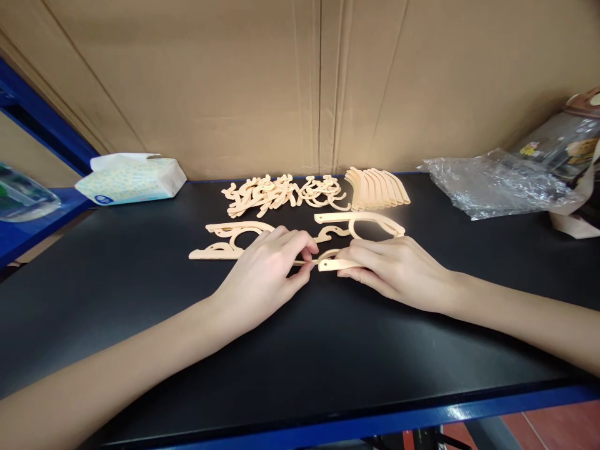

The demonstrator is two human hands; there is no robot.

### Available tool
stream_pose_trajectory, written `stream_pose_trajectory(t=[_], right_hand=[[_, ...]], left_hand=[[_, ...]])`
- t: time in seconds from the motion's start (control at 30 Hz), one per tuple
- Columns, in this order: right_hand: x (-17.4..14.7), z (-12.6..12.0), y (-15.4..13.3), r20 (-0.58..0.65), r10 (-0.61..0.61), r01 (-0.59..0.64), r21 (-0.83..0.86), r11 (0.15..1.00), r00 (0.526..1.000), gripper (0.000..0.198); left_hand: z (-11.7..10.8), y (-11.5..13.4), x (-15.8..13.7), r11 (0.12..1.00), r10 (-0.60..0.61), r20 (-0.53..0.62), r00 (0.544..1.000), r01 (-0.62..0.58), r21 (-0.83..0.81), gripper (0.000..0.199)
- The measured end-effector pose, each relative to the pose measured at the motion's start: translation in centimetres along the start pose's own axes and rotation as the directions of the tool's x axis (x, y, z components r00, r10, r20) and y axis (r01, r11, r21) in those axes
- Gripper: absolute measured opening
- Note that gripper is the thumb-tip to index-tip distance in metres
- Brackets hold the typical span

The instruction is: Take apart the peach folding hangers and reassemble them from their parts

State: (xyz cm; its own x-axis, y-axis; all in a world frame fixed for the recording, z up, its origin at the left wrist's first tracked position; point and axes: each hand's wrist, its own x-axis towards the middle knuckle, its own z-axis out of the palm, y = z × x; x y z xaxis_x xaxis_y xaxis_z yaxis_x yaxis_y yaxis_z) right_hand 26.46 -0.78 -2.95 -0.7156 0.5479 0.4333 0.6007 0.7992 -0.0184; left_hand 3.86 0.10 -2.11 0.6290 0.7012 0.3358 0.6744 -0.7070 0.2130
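My right hand point(394, 272) is closed round a beige plastic hanger arm point(329, 265) with a small hole at its left end. A curved beige piece lies just behind that arm, partly hidden by my fingers. My left hand point(276, 265) pinches a thin beige plastic piece point(300, 263) that reaches toward the hanger arm; most of it is hidden, and I cannot tell whether the two are joined. Beyond my left hand lie beige hanger parts point(215, 253), with an arm and a curved hook among them. Behind my right hand is another hanger arm point(347, 217) with a hook-shaped part point(335, 232).
On the black table point(300, 362), a heap of small beige parts point(262, 194), several hooks point(323, 190) and a row of hanger arms point(377, 187) lie at the back. A tissue pack point(131, 179) sits left; a clear plastic bag point(497, 181) lies right. Cardboard point(234, 81) stands behind.
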Motion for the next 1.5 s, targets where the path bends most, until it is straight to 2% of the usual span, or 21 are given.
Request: stream_pose_trajectory(t=[0.2,0.4,0.6,0.9,1.13,1.3,1.5], right_hand=[[-0.31,0.33,0.12,0.003,0.060,-0.060,-0.015,0.998,0.998,0.024],[-0.29,0.25,0.05,0.006,0.061,-0.061,-0.032,0.998,0.998,0.022],[-0.19,0.12,-0.02,-0.038,0.047,-0.049,-0.055,0.997,0.998,0.025],[-0.38,0.08,-0.30,-0.040,0.057,-0.057,0.002,0.998,0.998,0.028],[-0.23,0.12,-0.07,0.001,0.071,-0.071,0.035,0.997,0.998,0.029],[-0.09,0.09,0.09,-0.013,0.062,-0.061,0.063,0.996,0.998,0.026],[0.03,0.28,0.24,-0.002,0.055,-0.055,0.032,0.998,0.998,0.027]], left_hand=[[0.14,0.26,-0.17,0.995,0.055,0.057,0.997,-0.060,0.084,0.017],[0.40,-0.10,-0.25,0.996,0.080,0.057,0.995,-0.078,-0.031,0.020],[0.19,0.27,-0.24,0.998,0.015,0.051,0.999,-0.012,-0.067,0.023],[0.01,-0.17,-0.31,0.996,0.026,0.139,0.990,-0.015,-0.082,0.015],[-0.13,0.30,-0.34,0.996,0.086,0.104,0.991,-0.089,0.024,0.008],[-0.31,0.54,-0.28,0.999,0.047,0.073,0.996,-0.045,-0.029,0.028],[-0.42,0.42,-0.25,0.992,0.033,0.114,0.993,-0.018,-0.128,0.029]])
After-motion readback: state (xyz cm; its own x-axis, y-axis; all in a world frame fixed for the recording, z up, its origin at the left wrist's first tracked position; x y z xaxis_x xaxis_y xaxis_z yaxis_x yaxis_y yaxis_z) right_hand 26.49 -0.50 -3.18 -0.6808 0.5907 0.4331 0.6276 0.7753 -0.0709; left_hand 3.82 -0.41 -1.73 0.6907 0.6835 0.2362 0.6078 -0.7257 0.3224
